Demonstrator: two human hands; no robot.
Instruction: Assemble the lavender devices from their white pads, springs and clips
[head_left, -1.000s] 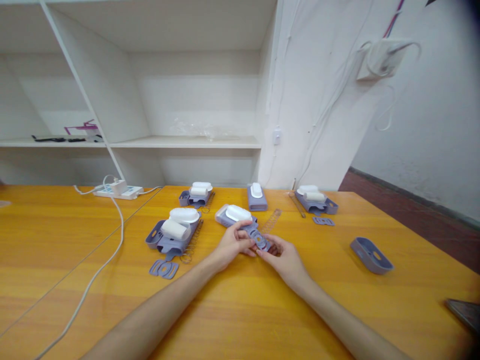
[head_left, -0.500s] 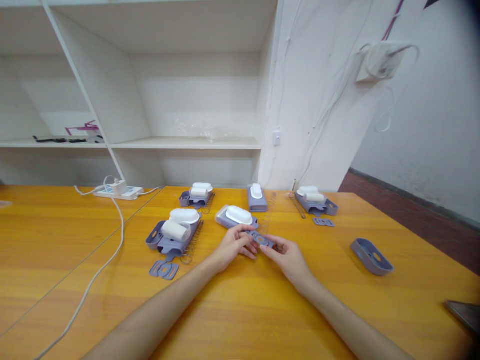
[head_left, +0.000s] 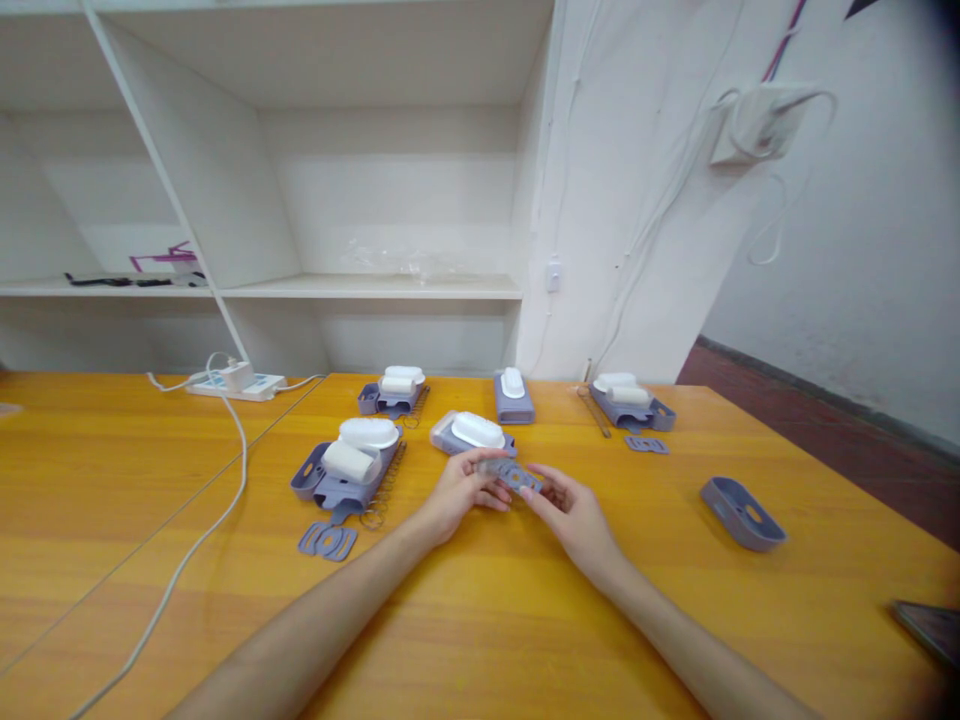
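Observation:
My left hand [head_left: 459,492] and my right hand [head_left: 571,515] meet above the orange table [head_left: 480,610], both pinching a small flat purple plate with round holes [head_left: 514,474]. The left fingers grip its left end, the right fingers its right end. Just behind the hands lies a purple tray with a white oval part [head_left: 471,432]. Left of my left hand stands another purple tray stacked with white parts [head_left: 351,462], with a metal spring [head_left: 382,486] along its side and a flat purple plate [head_left: 328,540] in front of it.
More purple-and-white sets sit further back [head_left: 394,388], [head_left: 514,394], [head_left: 630,400]. An empty purple tray [head_left: 741,510] lies at the right. A white power strip [head_left: 234,381] with its cable [head_left: 187,550] is on the left. White shelves rise behind the table.
The purple plate has been lifted slightly and tilted flatter between both hands. The long spring that showed behind the hands a second ago is no longer visible there.

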